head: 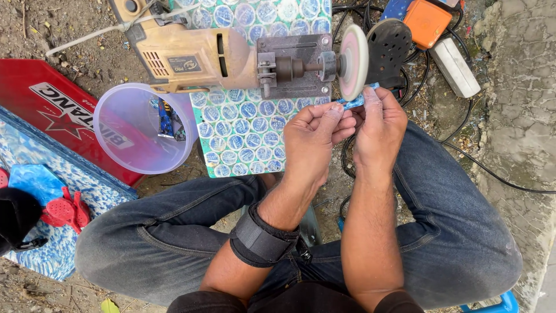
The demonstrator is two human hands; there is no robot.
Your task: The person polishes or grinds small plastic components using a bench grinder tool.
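A person sits on bare ground in dark jeans [446, 232], knees spread around a low green block patterned with bottle-cap circles [249, 136]. Strapped on top of that block lies a yellow electric drill [185, 55], clamped in a grey metal bracket [292, 64], its shaft carrying a pale pink sanding disc [353, 61] that faces to the side. Left of the block stands a clear plastic tub [139, 130] with a few small pieces inside, and behind the disc a tangle of black cables [405, 87] runs to a white power strip [456, 66]. The left hand [315, 142], with a black wrist strap [263, 237] on the forearm, and the right hand [379, 124] meet just below the disc, together pinching a small blue plastic piece [356, 101] whose tip sits at the disc's lower edge. Whether the disc is turning cannot be told. The fingers are bare and very near the abrasive face, so a slip of so small a piece could likely drag a fingertip onto it; the piece might also be flung away.
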